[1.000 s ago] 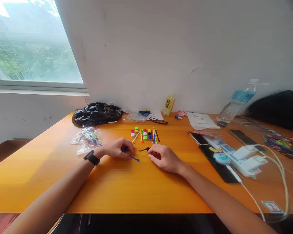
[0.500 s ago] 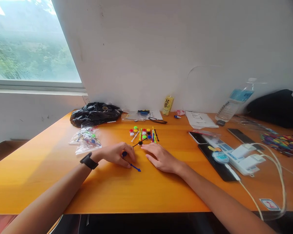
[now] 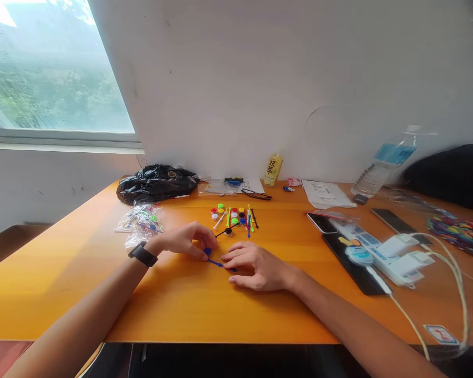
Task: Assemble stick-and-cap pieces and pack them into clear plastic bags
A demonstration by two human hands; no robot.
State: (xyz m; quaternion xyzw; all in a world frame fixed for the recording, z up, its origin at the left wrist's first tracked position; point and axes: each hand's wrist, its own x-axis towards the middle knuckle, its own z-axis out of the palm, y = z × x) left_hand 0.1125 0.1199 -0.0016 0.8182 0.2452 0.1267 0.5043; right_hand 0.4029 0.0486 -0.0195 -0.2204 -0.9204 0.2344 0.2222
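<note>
My left hand point(image 3: 187, 240), with a dark watch on its wrist, curls its thumb and fingers around the near end of a blue plastic arrow point(image 3: 215, 262). A blue round piece point(image 3: 207, 252) sits at those fingertips, partly hidden. My right hand point(image 3: 257, 266) is low over the table, fingers spread, its fingertips at the arrow's pointed end. Just beyond both hands lies a black arrow spinner point(image 3: 228, 231) with a round centre. Behind it are small coloured round pieces point(image 3: 235, 216) and several coloured plastic arrows point(image 3: 250, 215) in a group.
Clear plastic bags of parts point(image 3: 140, 220) and a black plastic bag point(image 3: 157, 184) are at the left. A yellow drink carton point(image 3: 274, 170) stands by the wall. To the right are phones, a power strip point(image 3: 372, 247) with chargers and cables, and a water bottle point(image 3: 384, 165).
My right hand has come back from beside the black spinner to the blue arrow's tip. The blue arrow has shifted right, and the blue round piece has moved right and slightly nearer.
</note>
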